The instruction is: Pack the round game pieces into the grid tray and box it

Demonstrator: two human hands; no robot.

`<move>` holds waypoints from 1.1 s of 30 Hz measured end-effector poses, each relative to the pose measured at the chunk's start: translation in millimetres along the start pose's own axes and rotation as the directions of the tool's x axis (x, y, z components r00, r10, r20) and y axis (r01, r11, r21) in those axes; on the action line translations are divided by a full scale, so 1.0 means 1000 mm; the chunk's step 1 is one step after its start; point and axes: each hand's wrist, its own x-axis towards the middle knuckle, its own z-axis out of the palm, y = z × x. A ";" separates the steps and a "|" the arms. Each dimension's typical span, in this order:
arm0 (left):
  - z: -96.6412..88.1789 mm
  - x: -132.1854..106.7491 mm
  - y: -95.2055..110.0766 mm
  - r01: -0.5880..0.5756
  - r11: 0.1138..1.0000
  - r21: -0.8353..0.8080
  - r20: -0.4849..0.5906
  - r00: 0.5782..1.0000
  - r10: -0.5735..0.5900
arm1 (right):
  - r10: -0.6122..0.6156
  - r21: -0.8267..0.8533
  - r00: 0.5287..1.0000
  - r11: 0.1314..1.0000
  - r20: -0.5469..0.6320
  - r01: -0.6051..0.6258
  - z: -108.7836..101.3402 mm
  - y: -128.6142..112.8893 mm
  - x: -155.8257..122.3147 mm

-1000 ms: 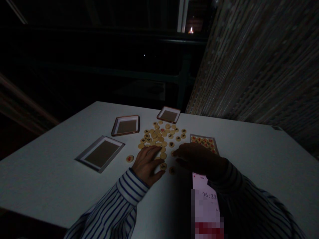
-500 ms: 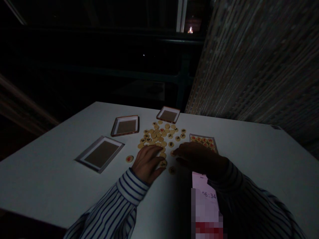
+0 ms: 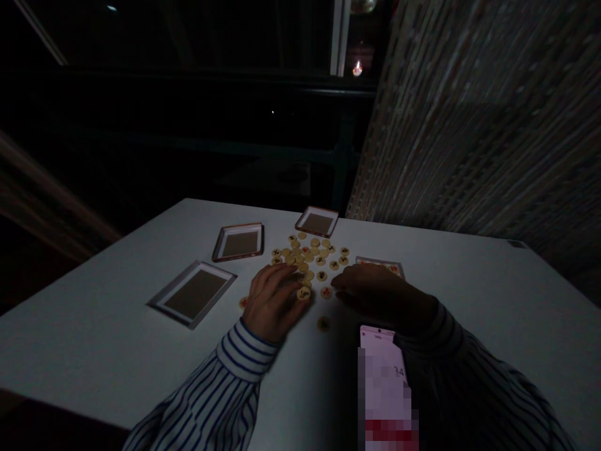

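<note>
Discs (image 3: 303, 267): spread in a cluster across the middle of the counter (image 3: 469, 300), some showing black characters, a few red, many plain side up.
Left hand (image 3: 270, 300): reaching in from a striped sleeve (image 3: 246, 351), thumb and index finger closed on a black-marked disc (image 3: 303, 293) at the near edge of the cluster.
Right hand (image 3: 382, 291): well into shadow, fingertips just beside a red-marked disc (image 3: 326, 292); too dark to tell whether the fingers are closed on anything.
Gap: the hands stand apart, the red-marked disc lying between them.
Strays: one shadowed disc (image 3: 323, 324) sits nearer the person, another with red peeks out behind the left wrist side.
Trays: silver-rimmed tray (image 3: 195, 294) at left, brown-rimmed tray (image 3: 240, 243) beyond it, far tray (image 3: 316, 223) behind the cluster.
Filled tray (image 3: 379, 259): red-marked discs inside, partly hidden by the right hand.
Phone (image 3: 378, 341): glowing below the right wrist.
</note>
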 end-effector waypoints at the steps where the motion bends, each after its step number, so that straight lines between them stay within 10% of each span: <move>1: 0.000 0.002 0.001 0.002 1.000 0.007 0.005 1.000 -0.003 | 0.007 -0.005 1.000 1.000 0.002 -0.007 -0.002 0.001 0.000; 12: 0.003 0.043 0.017 -0.051 0.998 0.030 -0.022 0.998 0.052 | 0.180 -0.042 0.982 0.982 -0.055 -0.182 -0.029 0.009 -0.009; 33: 0.072 0.069 0.049 0.013 0.991 -0.134 -0.145 0.989 -0.033 | 0.393 0.140 0.897 0.918 -0.202 -0.371 -0.037 0.042 -0.025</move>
